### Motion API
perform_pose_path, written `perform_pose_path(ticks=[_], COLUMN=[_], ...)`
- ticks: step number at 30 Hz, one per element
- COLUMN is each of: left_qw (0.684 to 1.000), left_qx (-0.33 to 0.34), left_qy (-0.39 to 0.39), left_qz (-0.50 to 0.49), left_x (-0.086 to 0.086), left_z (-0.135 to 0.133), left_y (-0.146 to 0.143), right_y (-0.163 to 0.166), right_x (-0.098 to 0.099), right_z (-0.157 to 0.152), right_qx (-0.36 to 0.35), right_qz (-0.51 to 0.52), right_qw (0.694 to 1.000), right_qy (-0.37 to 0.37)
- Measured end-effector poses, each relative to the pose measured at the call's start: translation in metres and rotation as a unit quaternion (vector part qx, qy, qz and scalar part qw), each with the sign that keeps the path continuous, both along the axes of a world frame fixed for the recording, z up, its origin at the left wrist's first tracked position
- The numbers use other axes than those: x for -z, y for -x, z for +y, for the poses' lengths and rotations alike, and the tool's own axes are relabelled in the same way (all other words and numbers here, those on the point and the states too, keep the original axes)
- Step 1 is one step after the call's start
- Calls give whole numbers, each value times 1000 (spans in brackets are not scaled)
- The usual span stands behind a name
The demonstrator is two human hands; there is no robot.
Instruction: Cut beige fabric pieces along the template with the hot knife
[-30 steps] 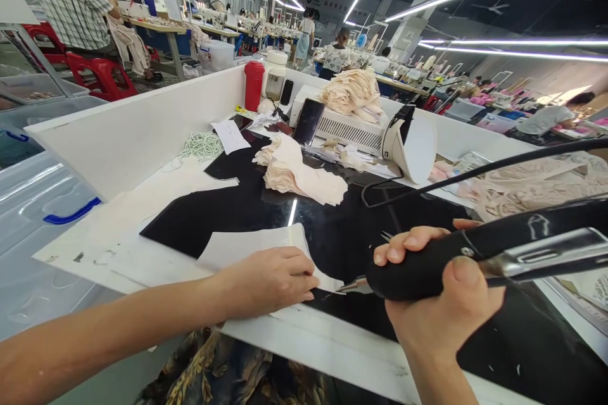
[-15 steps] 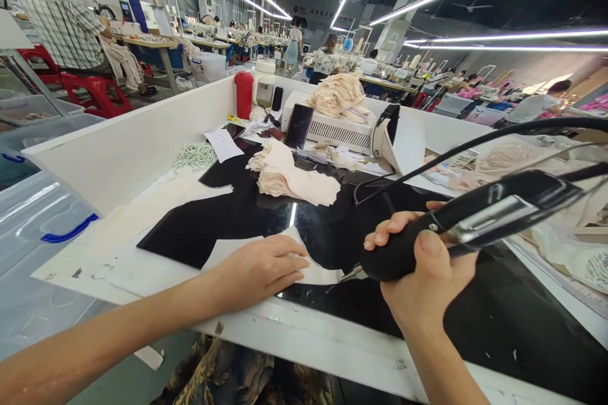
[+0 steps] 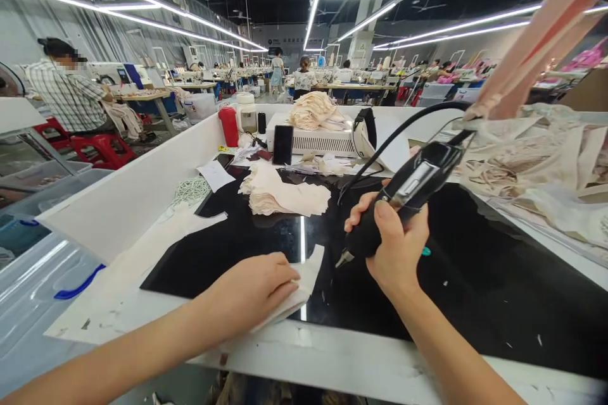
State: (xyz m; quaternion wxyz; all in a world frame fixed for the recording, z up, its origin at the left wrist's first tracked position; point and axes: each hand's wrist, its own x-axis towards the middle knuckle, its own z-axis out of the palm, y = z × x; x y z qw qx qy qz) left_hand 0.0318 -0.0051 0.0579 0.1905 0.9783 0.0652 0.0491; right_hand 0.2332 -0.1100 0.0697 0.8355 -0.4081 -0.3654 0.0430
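In the head view my left hand (image 3: pixel 259 288) rests at the front of the black glossy work surface (image 3: pixel 375 310), its fingers closed on a pale fabric piece (image 3: pixel 311 273). Part of that fabric lies hidden under the hand. My right hand (image 3: pixel 396 250) is wrapped round a black corded handheld cutter (image 3: pixel 408 186) with a pointed metal tip. That tip is just above or on the black surface, to the right of the fabric and apart from it. Beyond both hands sits a stack of cream fabric pieces (image 3: pixel 285 190).
A phone (image 3: pixel 283 144) leans on a vented white box (image 3: pixel 327 142) topped with more cream fabric. A red cup (image 3: pixel 228 126) stands back left, near green cord (image 3: pixel 190 191). Fabric scraps (image 3: pixel 532 158) fill the right side. White panels (image 3: pixel 133 196) edge the table; a co-worker (image 3: pixel 71 88) sits at left.
The cutter's tip has come away from the fabric's edge. My left hand has turned the fabric piece and drawn it in. The view has tilted; pink fabric strips now show at upper right.
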Motion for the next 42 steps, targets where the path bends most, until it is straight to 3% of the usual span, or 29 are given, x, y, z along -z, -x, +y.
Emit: perform_pose_path(ticks=[4,9,19,31,42], left_qw=[997,989,990,990,992], left_qx=[63,143,122,124,113], left_qy=[4,46,62,56,14], left_qz=[-52,-19,41,40,56], left_x=[-2,10,9,10,9], left_z=[19,36,37,36,38], left_y=[-28,-50,-46,-43,-37], right_y=[7,11,19,21,22], right_x=[4,7,8,7,7], right_z=[5,14,20,23,24], right_qx=[-14,-40,-50,-37,-36], right_qz=[16,24,28,22,19], right_qw=[1000,999,998,999,999], right_qy=[2,-9,-15,-8,-6])
